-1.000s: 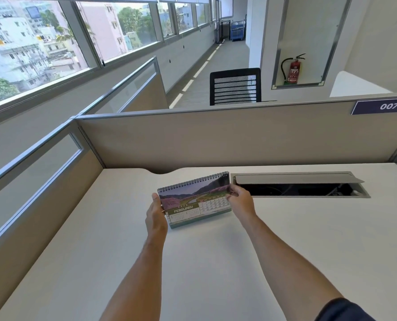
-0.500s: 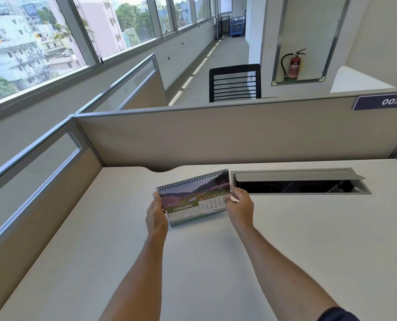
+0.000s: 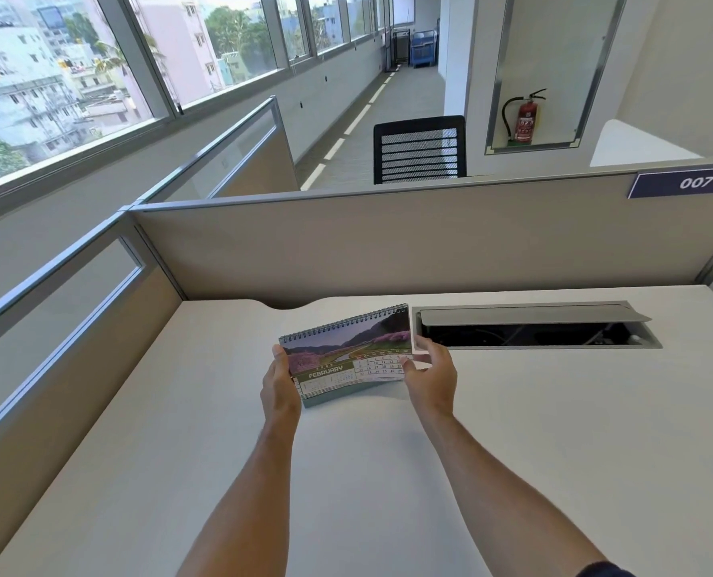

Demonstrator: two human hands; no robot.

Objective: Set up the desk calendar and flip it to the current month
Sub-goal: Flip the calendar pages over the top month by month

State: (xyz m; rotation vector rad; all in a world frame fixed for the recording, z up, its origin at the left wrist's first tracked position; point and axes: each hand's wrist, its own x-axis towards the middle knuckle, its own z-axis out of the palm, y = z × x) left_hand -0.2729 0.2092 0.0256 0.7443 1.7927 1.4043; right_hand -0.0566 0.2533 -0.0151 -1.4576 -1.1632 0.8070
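Note:
A spiral-bound desk calendar (image 3: 346, 351) stands on the white desk (image 3: 346, 472), showing the FEBRUARY page with a picture of pink flowers and hills. My left hand (image 3: 280, 389) grips its left edge, thumb on the front. My right hand (image 3: 429, 376) holds the lower right corner of the front page, which is lifted slightly off the pages behind. The wire binding runs along the top edge. The calendar's base is partly hidden behind my hands.
An open cable tray (image 3: 533, 326) with a raised grey lid lies just right of the calendar. Beige partitions (image 3: 388, 243) wall the desk at the back and left. A black chair (image 3: 419, 149) and a fire extinguisher (image 3: 525, 118) stand beyond.
My right hand has shifted down to the lower right corner and lifted the February page a little. The calendar and left hand have stayed in place.

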